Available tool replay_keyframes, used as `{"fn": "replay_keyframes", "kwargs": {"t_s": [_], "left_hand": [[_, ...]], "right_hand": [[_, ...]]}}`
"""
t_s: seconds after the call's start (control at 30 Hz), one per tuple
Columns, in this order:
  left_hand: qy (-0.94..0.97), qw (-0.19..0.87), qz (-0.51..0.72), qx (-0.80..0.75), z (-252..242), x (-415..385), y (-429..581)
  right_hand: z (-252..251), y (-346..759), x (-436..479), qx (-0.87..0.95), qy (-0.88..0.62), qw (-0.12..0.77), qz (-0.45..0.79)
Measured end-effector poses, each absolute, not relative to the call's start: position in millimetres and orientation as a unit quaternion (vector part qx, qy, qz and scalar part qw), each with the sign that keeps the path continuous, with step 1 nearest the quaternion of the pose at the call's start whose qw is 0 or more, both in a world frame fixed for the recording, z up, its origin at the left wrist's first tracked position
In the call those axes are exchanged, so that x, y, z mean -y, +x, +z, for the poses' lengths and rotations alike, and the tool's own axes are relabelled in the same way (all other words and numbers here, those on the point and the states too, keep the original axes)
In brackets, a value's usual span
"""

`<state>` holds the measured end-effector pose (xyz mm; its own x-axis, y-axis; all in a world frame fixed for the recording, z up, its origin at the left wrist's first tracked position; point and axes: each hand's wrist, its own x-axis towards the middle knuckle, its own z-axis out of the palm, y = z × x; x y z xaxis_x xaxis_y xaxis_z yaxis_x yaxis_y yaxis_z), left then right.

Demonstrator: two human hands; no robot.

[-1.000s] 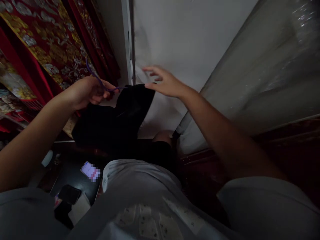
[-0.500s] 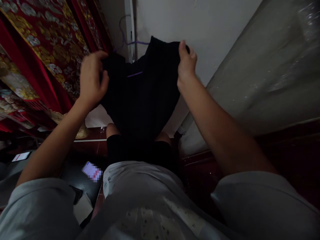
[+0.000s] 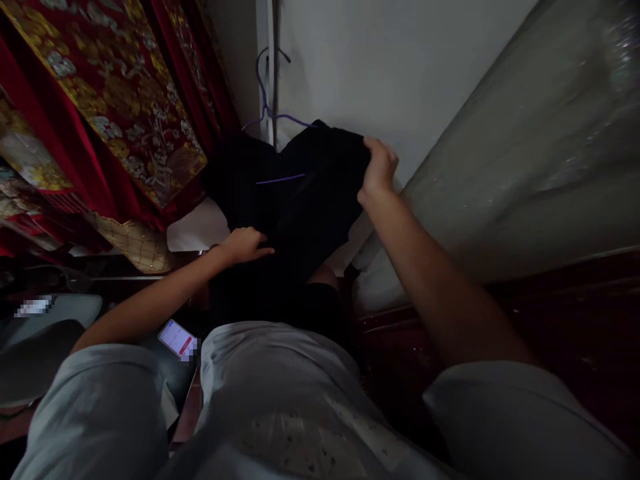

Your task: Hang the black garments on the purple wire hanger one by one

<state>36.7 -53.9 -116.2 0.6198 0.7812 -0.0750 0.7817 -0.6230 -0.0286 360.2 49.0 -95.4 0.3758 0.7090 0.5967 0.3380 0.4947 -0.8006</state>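
Observation:
A black shirt [image 3: 295,213] hangs in front of me on a thin purple hanger [image 3: 265,110]. The hook and upper arms of the hanger stick out above the neckline, and its lower bar shows in the neck opening. With my right hand [image 3: 381,170] I grip the shirt's right edge near the shoulder and hold it out to the side. My left hand [image 3: 245,245] lies against the lower left of the cloth, thumb apart from the fingers. Its fingertips are partly lost against the dark fabric.
Red and gold embroidered cloth [image 3: 125,100] hangs at the left. A pale wall [image 3: 400,60] stands behind the shirt, and plastic-wrapped bulk [image 3: 515,160] fills the right. A lit phone [image 3: 177,339] lies low on the left, near a grey stool [image 3: 85,310].
My left hand has left the shirt's upper left side and come down to its lower front. The right hand, shirt and hanger sit lower in view, and the hanger's hook now shows fully.

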Motion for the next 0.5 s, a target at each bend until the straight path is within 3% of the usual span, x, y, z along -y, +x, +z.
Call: {"fn": "replay_keyframes", "kwargs": {"t_s": [0.1, 0.2, 0.3, 0.37, 0.43, 0.5], "left_hand": [[0.882, 0.014, 0.099, -0.460, -134.1, 58.4, 38.2], [0.839, 0.044, 0.253, -0.480, -153.2, 60.7, 43.0], [0.787, 0.110, 0.394, -0.462, -172.0, 65.9, 50.8], [0.754, 0.157, 0.461, -0.440, -182.5, 70.3, 56.1], [0.721, 0.189, 0.512, -0.427, -191.8, 74.0, 61.4], [0.686, 0.214, 0.557, -0.417, -200.9, 76.2, 67.2]], "right_hand": [[-104.2, 343.3, -31.3, 0.401, -0.547, 0.733, 0.049], [-117.2, 307.8, 3.4, 0.514, -0.494, 0.701, 0.025], [-136.5, 269.7, 38.4, 0.754, -0.426, 0.466, 0.183], [-149.7, 251.3, 52.7, 0.818, -0.428, 0.308, 0.229], [-160.6, 240.3, 58.2, 0.818, -0.462, 0.254, 0.228], [-168.3, 234.4, 58.3, 0.791, -0.501, 0.270, 0.223]]}}
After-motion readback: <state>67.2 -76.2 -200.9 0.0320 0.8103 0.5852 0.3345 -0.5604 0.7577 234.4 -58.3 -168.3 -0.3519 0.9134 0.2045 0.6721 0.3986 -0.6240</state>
